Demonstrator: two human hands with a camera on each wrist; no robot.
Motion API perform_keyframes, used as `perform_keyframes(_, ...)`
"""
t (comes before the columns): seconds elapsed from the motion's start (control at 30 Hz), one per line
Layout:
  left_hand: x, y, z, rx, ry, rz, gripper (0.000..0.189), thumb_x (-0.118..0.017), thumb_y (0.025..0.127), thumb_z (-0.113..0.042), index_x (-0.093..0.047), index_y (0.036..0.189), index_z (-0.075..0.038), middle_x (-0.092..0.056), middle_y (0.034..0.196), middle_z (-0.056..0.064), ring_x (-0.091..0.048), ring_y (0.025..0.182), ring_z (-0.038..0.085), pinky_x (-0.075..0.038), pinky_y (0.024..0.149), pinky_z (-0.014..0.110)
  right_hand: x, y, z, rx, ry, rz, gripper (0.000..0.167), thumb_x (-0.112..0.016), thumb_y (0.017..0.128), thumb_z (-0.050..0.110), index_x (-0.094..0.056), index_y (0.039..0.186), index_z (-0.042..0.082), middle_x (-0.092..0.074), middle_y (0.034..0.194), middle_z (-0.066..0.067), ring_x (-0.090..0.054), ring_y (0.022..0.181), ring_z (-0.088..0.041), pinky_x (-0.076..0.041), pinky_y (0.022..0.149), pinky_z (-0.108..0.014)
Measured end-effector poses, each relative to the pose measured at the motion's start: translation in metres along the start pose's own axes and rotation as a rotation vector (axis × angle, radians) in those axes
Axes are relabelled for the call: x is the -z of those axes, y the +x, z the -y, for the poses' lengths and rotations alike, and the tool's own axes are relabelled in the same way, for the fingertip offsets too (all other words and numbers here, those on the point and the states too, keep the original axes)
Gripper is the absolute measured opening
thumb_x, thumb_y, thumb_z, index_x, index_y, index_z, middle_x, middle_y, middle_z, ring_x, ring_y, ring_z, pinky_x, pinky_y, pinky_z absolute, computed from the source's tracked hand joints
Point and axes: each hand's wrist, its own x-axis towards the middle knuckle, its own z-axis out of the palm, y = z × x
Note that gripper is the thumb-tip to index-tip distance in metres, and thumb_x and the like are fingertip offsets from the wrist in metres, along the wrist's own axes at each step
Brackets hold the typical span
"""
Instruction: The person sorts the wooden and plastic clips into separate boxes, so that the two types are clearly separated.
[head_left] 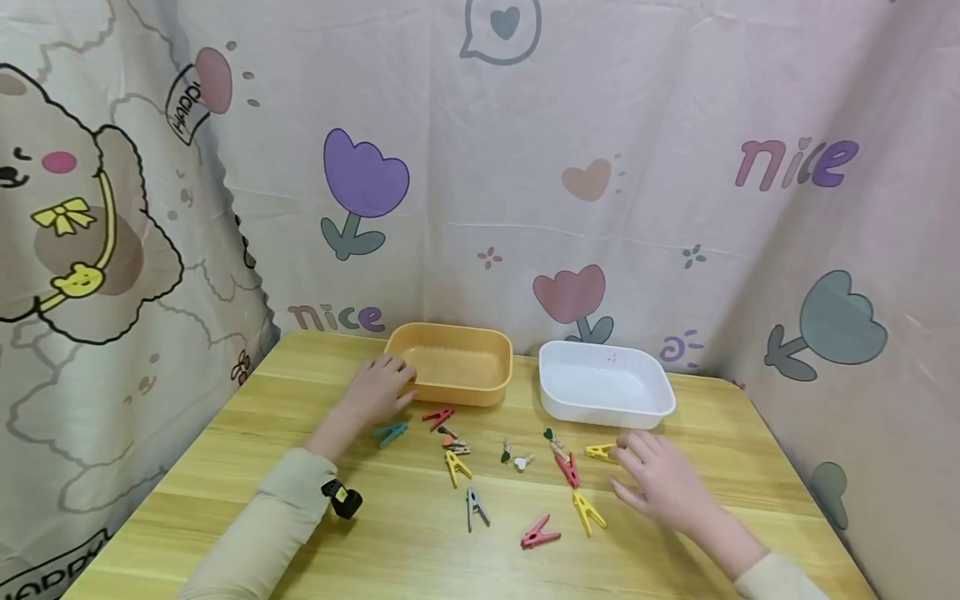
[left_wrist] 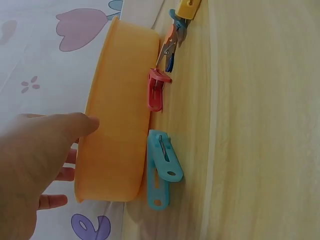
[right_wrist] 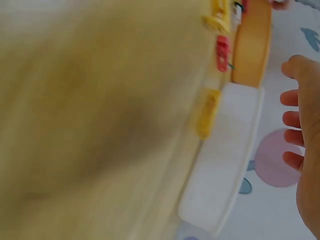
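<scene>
My left hand is at the left front corner of a yellow-orange plastic basin. In the left wrist view its thumb lies in front of the basin's side wall, with the fingers spread near the rim; contact is hard to judge. A teal clothespin and a red clothespin lie just before that basin. My right hand, fingers loosely bent and holding nothing, hovers beside a yellow clothespin in front of a white basin.
More clothespins lie scattered mid-table: a yellow one, a grey one, a pink one, a red one and another yellow one. Several small wooden clips are among them. A printed curtain hangs behind the wooden table.
</scene>
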Motion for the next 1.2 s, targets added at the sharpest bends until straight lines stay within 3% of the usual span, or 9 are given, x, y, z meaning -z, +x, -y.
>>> perform_keyframes(0.13,-0.001,0.001,-0.001,-0.002,0.005,-0.026,0.024,-0.067,0.091,-0.036,-0.062,0.103,-0.017,-0.059,0.1,0.005,-0.055,0.098,0.027,-0.048,0.081,0.048,-0.005,-0.007,0.009,0.019,0.026,0.045,0.037,-0.077,0.07,0.033,-0.067,0.099,0.012,-0.061,0.1,-0.004,-0.057,0.093,-0.02,-0.05,0.08,-0.04)
perform_keyframes(0.33,-0.005,0.002,0.0,-0.017,0.031,-0.056,0.02,-0.065,0.092,-0.034,-0.062,0.1,-0.016,-0.059,0.098,0.006,-0.055,0.095,0.027,-0.047,0.079,0.045,-0.009,-0.017,0.02,0.014,0.055,0.132,0.035,-0.077,0.074,0.037,-0.067,0.101,0.015,-0.061,0.102,-0.002,-0.057,0.098,-0.018,-0.05,0.085,-0.042)
perform_keyframes(0.73,-0.012,0.004,0.003,-0.091,0.012,-0.142,0.017,-0.069,0.09,-0.026,-0.061,0.094,-0.012,-0.056,0.088,0.006,-0.053,0.081,0.025,-0.047,0.072,0.04,-0.017,-0.027,0.03,0.05,0.108,0.205,0.027,-0.077,0.076,0.039,-0.065,0.095,0.024,-0.057,0.103,0.008,-0.053,0.102,-0.01,-0.048,0.09,-0.037)
perform_keyframes(1.2,-0.011,0.003,0.001,-0.103,0.002,-0.201,0.017,-0.071,0.088,-0.024,-0.061,0.092,-0.011,-0.057,0.086,0.007,-0.054,0.079,0.025,-0.048,0.069,0.038,-0.02,-0.025,0.031,0.082,0.136,0.196,0.025,-0.08,0.073,0.031,-0.067,0.092,0.022,-0.056,0.099,0.008,-0.051,0.097,-0.009,-0.046,0.085,-0.033)
